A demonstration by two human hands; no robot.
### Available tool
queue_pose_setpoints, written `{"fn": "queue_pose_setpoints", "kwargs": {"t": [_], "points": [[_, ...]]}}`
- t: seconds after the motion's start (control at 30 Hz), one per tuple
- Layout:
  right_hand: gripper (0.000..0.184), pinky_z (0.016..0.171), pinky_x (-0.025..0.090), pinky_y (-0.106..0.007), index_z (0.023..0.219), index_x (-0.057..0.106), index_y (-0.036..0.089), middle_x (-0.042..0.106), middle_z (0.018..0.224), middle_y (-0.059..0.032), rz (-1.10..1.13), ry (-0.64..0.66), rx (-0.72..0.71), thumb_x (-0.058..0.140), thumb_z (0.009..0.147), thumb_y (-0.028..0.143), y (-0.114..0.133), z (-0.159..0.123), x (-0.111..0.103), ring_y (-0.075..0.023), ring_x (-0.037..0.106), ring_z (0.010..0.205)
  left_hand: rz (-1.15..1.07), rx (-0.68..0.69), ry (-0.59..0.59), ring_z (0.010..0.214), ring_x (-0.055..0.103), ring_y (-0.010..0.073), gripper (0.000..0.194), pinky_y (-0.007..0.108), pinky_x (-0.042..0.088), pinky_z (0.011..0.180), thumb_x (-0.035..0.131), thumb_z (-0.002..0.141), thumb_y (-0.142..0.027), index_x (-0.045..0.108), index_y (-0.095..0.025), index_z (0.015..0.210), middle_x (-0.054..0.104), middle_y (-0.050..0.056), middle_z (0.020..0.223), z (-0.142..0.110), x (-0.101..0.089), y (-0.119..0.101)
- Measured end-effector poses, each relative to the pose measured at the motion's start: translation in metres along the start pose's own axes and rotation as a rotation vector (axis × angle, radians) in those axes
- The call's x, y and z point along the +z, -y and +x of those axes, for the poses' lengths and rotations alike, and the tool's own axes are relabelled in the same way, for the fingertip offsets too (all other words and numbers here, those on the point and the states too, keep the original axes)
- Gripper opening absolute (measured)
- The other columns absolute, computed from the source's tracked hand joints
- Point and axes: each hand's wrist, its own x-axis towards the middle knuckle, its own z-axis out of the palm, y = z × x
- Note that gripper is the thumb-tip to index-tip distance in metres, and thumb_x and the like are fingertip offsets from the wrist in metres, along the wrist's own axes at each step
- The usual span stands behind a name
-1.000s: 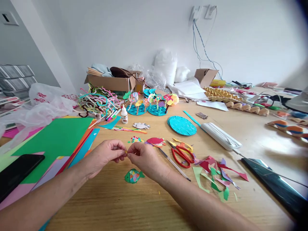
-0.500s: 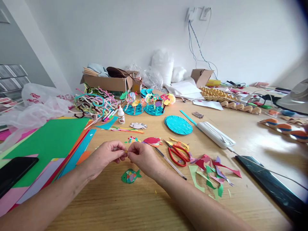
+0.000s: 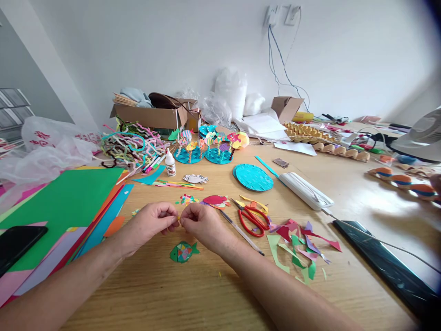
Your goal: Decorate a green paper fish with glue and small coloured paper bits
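Both hands meet above the near middle of the table, fingertips pinched and almost touching. A tiny yellow piece (image 3: 178,218), perhaps paper, shows between the fingertips, closest to my right hand (image 3: 205,225). The fingers of my left hand (image 3: 156,224) are also closed in a pinch; what they hold, if anything, is too small to make out. Just below lies a green paper fish (image 3: 184,252) with a patchwork of coloured bits on its body. Beyond the hands are a pile of small coloured dots (image 3: 188,199) and a red paper fish (image 3: 216,200).
Red-handled scissors (image 3: 253,221), a pen (image 3: 243,233) and paper scraps (image 3: 299,246) lie to the right. Coloured sheets (image 3: 76,193) with a phone (image 3: 20,246) cover the left. Farther back stand a glue bottle (image 3: 170,164), blue discs (image 3: 254,177) and a white case (image 3: 305,191).
The hands have parted very slightly at the fingertips, both still pinched. The whole view has shifted a little, so things sit slightly further left.
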Motion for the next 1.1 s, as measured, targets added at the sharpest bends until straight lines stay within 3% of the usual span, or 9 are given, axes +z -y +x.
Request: {"fn": "queue_pose_setpoints", "kwargs": {"t": [0.3, 0.67, 1.1], "points": [[0.008, 0.049, 0.031, -0.018, 0.068, 0.061, 0.016, 0.054, 0.06, 0.0053, 0.006, 0.015, -0.036, 0.058, 0.072, 0.01, -0.008, 0.002, -0.003, -0.0081, 0.047, 0.056, 0.113, 0.039, 0.016, 0.057, 0.05, 0.015, 0.019, 0.026, 0.04, 0.055, 0.049, 0.064, -0.037, 0.056, -0.02, 0.065, 0.054, -0.002, 0.06, 0.008, 0.0, 0.006], [0.012, 0.049, 0.028, -0.019, 0.068, 0.066, 0.015, 0.052, 0.057, 0.0058, -0.216, 0.058, -0.089, 0.058, 0.073, 0.007, -0.002, -0.001, -0.013, -0.008, 0.044, 0.054, 0.355, 0.093, 0.017, 0.059, 0.049, 0.0165, 0.014, 0.025, 0.032, 0.055, 0.047, 0.064, -0.03, 0.055, -0.021, 0.058, 0.053, -0.003, 0.057, 0.011, 0.002, 0.008], [0.012, 0.049, 0.028, -0.019, 0.068, 0.064, 0.015, 0.055, 0.059, 0.004, -0.257, 0.116, -0.061, 0.056, 0.074, 0.008, -0.001, -0.001, -0.016, -0.0083, 0.045, 0.055, 0.375, 0.101, 0.048, 0.059, 0.049, 0.0166, 0.015, 0.024, 0.031, 0.053, 0.045, 0.065, -0.03, 0.055, -0.02, 0.059, 0.054, -0.002, 0.057, 0.011, 0.006, 0.008]]}}
